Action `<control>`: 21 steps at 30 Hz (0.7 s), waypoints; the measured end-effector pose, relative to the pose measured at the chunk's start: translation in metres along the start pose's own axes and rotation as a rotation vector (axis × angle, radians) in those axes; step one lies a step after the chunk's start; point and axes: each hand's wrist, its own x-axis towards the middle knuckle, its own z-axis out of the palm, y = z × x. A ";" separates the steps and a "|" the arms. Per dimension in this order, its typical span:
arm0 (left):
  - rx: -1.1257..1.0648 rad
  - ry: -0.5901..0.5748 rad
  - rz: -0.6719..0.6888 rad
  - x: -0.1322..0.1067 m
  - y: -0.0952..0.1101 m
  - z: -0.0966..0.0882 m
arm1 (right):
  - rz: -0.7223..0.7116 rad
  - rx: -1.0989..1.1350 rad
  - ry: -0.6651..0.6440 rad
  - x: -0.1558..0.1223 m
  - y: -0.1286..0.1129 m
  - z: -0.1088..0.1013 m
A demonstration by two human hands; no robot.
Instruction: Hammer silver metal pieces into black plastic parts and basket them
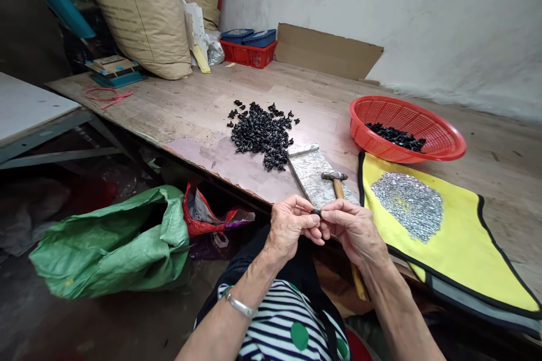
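My left hand (pixel 292 227) and my right hand (pixel 351 231) meet above the table's front edge, their fingertips pinching a small black plastic part (pixel 316 212). Its shape is mostly hidden by my fingers. Just beyond my hands, a small hammer (pixel 337 186) with a wooden handle rests on a speckled stone slab (pixel 313 176). A heap of similar black parts (pixel 260 135) lies farther off on the wooden table (pixel 271 82). To the right are a red plastic basket (pixel 449 141) holding black parts and a yellow cloth (pixel 459 259) bearing a heap of small silver fasteners (pixel 406 206).
A green woven sack (pixel 110 242) and a red plastic bag (pixel 199 214) sit on the floor at left. Large paper sacks (pixel 139 11), a red crate (pixel 248 55) and a cardboard sheet (pixel 326 51) stand along the table's back, before a white wall (pixel 423 11).
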 end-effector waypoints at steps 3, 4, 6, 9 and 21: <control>-0.004 0.033 0.011 0.001 -0.002 0.001 | 0.009 -0.001 -0.003 0.000 0.002 0.000; -0.003 0.035 0.014 0.001 -0.003 0.002 | 0.010 -0.003 0.000 0.001 0.002 0.000; -0.005 0.024 0.017 0.003 -0.003 0.001 | 0.007 -0.013 0.006 0.002 0.001 0.000; -0.007 0.005 0.018 0.007 -0.003 -0.001 | -0.006 -0.042 0.018 0.002 -0.002 -0.002; 0.060 0.100 0.052 0.021 0.002 -0.003 | -0.351 -1.157 0.424 -0.011 -0.003 -0.041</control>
